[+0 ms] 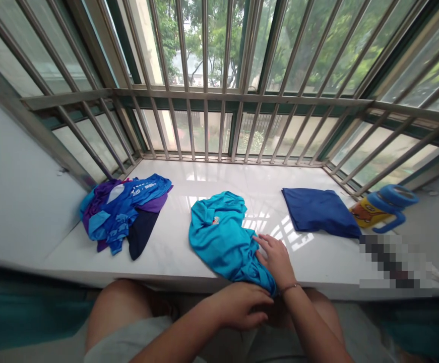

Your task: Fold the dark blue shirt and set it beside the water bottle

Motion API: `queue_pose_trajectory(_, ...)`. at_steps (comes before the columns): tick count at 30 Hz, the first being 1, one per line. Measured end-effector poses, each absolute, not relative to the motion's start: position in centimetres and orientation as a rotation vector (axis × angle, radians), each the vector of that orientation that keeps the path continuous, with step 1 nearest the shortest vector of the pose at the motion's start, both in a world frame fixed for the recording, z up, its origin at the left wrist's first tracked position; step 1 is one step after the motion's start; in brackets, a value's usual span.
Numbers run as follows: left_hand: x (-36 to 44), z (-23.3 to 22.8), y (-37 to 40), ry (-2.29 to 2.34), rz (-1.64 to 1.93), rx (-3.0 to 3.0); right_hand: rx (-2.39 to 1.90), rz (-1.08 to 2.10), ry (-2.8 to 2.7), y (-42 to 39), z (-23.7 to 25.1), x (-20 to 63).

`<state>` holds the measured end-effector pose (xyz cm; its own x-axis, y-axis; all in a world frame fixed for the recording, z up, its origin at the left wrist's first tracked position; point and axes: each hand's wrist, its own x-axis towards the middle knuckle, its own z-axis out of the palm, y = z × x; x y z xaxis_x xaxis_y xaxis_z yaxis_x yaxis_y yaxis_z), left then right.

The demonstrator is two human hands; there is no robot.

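Observation:
A turquoise shirt with a small emblem lies crumpled on the white ledge, its lower right part hanging at the front edge. My right hand rests on the right side of the shirt, fingers spread and lightly bent. Close to the hanging part, my left hand is held low in front of the ledge. Its fingers are stretched out and the thumb stands apart; whether it touches the cloth I cannot tell. Neither hand visibly grasps the fabric.
On the left sits a heap of blue, purple and dark clothes. A folded navy garment lies at the right, beside a yellow and blue tumbler with a handle. Metal window bars close off the back. A pixelated patch covers something front right.

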<state>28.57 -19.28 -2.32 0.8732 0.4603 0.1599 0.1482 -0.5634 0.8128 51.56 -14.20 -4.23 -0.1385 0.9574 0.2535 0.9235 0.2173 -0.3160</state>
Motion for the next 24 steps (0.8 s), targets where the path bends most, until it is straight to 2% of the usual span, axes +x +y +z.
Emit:
queue_pose_trajectory(6, 22.5, -1.3, -15.6, 0.846, 0.871, 2.088, -1.729, 0.076, -2.064, -14.0, -4.8, 51.7)
queue_pose_trajectory(9, 19.8, -3.1, -13.0, 1.207, 0.969, 2.248, -1.717, 0.058, -2.039, -14.1, -5.0, 51.6)
queue_pose_trajectory(12, 18.1, -5.5, -11.1, 1.464, 0.914, 2.365, -1.725, 0.047, -2.029, -14.1, -4.8, 51.4)
queue_pose_trajectory(16, 18.1, -7.2, -10.9, 1.555, 0.849, 2.473, -1.731, 0.061, -2.007, -14.3, -4.7, 51.2)
queue_pose_trajectory(24, 18.4, -6.1, -12.1, 1.548, 1.014, 2.463, -1.732, 0.081, -1.988, -14.3, -4.9, 51.1)
